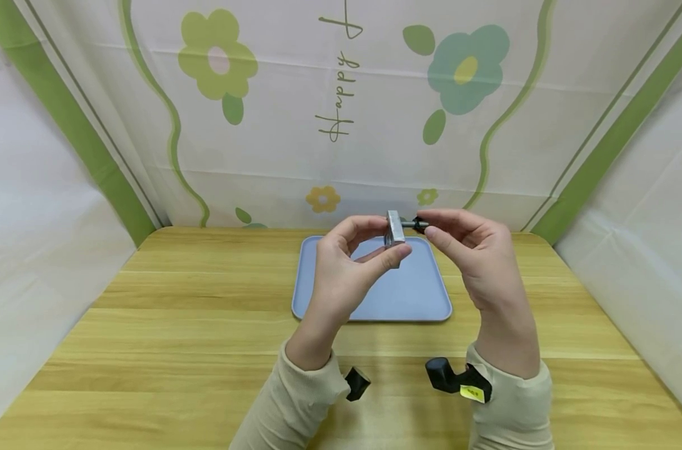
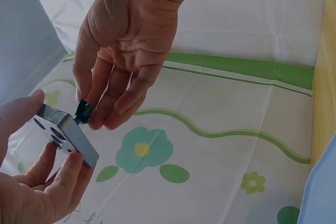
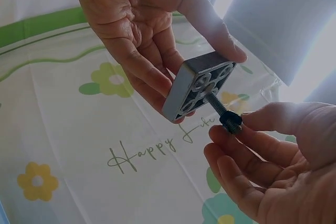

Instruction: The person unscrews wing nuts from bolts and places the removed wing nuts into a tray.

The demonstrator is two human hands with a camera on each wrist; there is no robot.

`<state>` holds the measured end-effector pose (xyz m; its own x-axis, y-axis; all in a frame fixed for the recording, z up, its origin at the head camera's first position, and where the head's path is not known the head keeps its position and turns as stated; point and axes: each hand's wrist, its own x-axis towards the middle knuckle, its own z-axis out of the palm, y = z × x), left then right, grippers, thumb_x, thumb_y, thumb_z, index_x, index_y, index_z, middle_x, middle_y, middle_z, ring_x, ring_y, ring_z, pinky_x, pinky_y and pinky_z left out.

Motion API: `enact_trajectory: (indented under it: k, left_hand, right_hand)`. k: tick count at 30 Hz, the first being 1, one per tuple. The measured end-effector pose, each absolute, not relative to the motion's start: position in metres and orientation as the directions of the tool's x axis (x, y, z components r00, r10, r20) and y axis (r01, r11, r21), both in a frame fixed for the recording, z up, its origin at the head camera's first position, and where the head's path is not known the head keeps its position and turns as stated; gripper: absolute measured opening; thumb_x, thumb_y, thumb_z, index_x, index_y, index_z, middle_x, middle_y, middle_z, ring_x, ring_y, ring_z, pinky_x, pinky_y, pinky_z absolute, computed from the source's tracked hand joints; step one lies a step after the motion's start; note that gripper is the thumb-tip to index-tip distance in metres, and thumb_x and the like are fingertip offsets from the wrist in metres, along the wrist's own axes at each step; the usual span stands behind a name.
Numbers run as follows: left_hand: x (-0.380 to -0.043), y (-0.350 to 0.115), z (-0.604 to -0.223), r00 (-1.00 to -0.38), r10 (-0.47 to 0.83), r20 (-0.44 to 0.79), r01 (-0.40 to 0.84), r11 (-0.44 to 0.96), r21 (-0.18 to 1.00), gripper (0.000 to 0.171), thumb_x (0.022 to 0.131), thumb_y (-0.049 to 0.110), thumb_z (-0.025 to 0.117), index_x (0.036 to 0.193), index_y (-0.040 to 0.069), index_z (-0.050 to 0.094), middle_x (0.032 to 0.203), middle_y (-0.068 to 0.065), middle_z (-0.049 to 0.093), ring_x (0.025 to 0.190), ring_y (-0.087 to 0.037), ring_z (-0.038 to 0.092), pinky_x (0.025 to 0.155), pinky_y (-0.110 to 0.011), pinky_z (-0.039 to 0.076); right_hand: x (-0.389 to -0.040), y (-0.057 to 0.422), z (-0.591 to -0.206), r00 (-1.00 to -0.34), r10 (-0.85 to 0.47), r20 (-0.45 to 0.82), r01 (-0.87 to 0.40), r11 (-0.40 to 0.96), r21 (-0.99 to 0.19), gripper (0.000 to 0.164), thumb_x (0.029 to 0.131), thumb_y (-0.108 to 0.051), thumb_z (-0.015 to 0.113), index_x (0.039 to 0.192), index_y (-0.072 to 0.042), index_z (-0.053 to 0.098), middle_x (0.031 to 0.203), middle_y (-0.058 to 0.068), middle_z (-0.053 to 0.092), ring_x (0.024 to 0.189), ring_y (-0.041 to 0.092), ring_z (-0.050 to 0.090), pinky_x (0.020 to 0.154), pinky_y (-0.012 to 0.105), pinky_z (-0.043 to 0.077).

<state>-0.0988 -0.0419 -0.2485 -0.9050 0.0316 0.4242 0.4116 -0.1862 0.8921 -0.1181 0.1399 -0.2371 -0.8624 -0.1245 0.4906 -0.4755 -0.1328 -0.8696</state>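
A square metal block (image 1: 394, 229) with several round holes is held above the tray by my left hand (image 1: 343, 272), thumb on one edge and fingers on the opposite side. From the middle of its recessed face a threaded bolt (image 3: 215, 104) sticks out toward the right. Near the bolt's free end sits a small black nut-like piece (image 3: 230, 121), its exact kind unclear. My right hand (image 1: 489, 262) pinches this piece between thumb and index finger, the other fingers loosely bent. In the left wrist view, holes show on the block's other face (image 2: 55, 134).
A light blue tray (image 1: 399, 306) lies on the wooden table (image 1: 177, 337) beneath the hands. Behind stands a white cloth (image 1: 284, 137) printed with flowers and lettering, with pale cloth walls at both sides. Black wrist mounts (image 1: 444, 375) are worn at the sleeves.
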Motion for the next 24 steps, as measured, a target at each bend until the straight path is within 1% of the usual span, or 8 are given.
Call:
enact_trajectory:
  k: [5,8,13,16,20,22,24]
  left_hand:
    - [-0.0987,-0.0418,-0.2483,-0.906,0.031,0.423,0.41,-0.19,0.892,0.035,0.08,-0.003,0.08,0.112,-0.003,0.065,0.117,-0.017,0.066,0.111,-0.021,0.065,0.092,-0.033,0.061]
    - [-0.0987,-0.0416,-0.2481,-0.905,0.032,0.423,0.41,-0.19,0.892,0.035,0.08,-0.003,0.08,0.112,-0.003,0.065,0.117,-0.017,0.067,0.111,-0.021,0.065,0.092,-0.034,0.061]
    - [-0.0985,-0.0416,-0.2479,-0.904,0.035,0.425,0.412,-0.191,0.891,0.035,0.08,-0.004,0.079,0.112,-0.004,0.065,0.117,-0.017,0.066,0.111,-0.021,0.065,0.092,-0.035,0.061]
    - [-0.0984,-0.0418,-0.2479,-0.905,0.032,0.423,0.41,-0.193,0.891,0.034,0.08,-0.004,0.079,0.112,-0.004,0.065,0.117,-0.017,0.067,0.111,-0.021,0.065,0.092,-0.035,0.061]
    - [-0.0985,-0.0421,-0.2479,-0.909,0.027,0.417,0.404,-0.192,0.894,0.034,0.08,-0.003,0.08,0.111,-0.003,0.065,0.117,-0.016,0.067,0.111,-0.02,0.065,0.092,-0.033,0.061]
    - [-0.0986,-0.0421,-0.2479,-0.91,0.025,0.415,0.403,-0.191,0.895,0.035,0.08,-0.003,0.08,0.111,-0.003,0.065,0.117,-0.016,0.067,0.111,-0.02,0.066,0.092,-0.033,0.061]
    - [-0.0987,-0.0421,-0.248,-0.91,0.025,0.413,0.401,-0.191,0.896,0.035,0.08,-0.002,0.08,0.112,-0.002,0.065,0.117,-0.016,0.067,0.111,-0.02,0.066,0.092,-0.033,0.061]
  right_hand:
    - [-0.1181,0.1399,-0.2374,-0.842,-0.134,0.522,-0.515,-0.088,-0.853,0.027,0.089,0.012,0.065,0.111,-0.001,0.072,0.104,0.0,0.071,0.098,0.012,0.065,0.083,0.018,0.057]
    - [-0.1182,0.1391,-0.2373,-0.836,-0.126,0.534,-0.53,-0.064,-0.846,0.029,0.088,0.014,0.065,0.109,-0.005,0.072,0.104,0.0,0.07,0.098,0.013,0.064,0.082,0.017,0.057]
    - [-0.118,0.1374,-0.2376,-0.824,-0.108,0.555,-0.552,-0.061,-0.832,0.033,0.087,0.017,0.064,0.106,-0.008,0.073,0.102,0.0,0.069,0.098,0.013,0.064,0.08,0.018,0.057]
    - [-0.1178,0.1373,-0.2377,-0.816,-0.093,0.571,-0.563,-0.099,-0.82,0.031,0.088,0.016,0.063,0.106,-0.006,0.073,0.1,0.0,0.07,0.096,0.013,0.065,0.081,0.019,0.057]
    - [-0.1171,0.1396,-0.2364,-0.811,-0.051,0.583,-0.562,-0.205,-0.801,0.023,0.092,0.012,0.06,0.108,0.0,0.073,0.094,0.003,0.072,0.09,0.014,0.067,0.083,0.02,0.059]
    - [-0.1162,0.1411,-0.2354,-0.815,-0.03,0.579,-0.554,-0.252,-0.793,0.019,0.093,0.01,0.06,0.107,0.003,0.072,0.089,0.005,0.073,0.086,0.015,0.068,0.081,0.021,0.06]
    - [-0.115,0.142,-0.2347,-0.825,-0.014,0.565,-0.542,-0.266,-0.797,0.017,0.094,0.008,0.06,0.105,0.004,0.072,0.084,0.006,0.073,0.082,0.015,0.069,0.077,0.021,0.06]
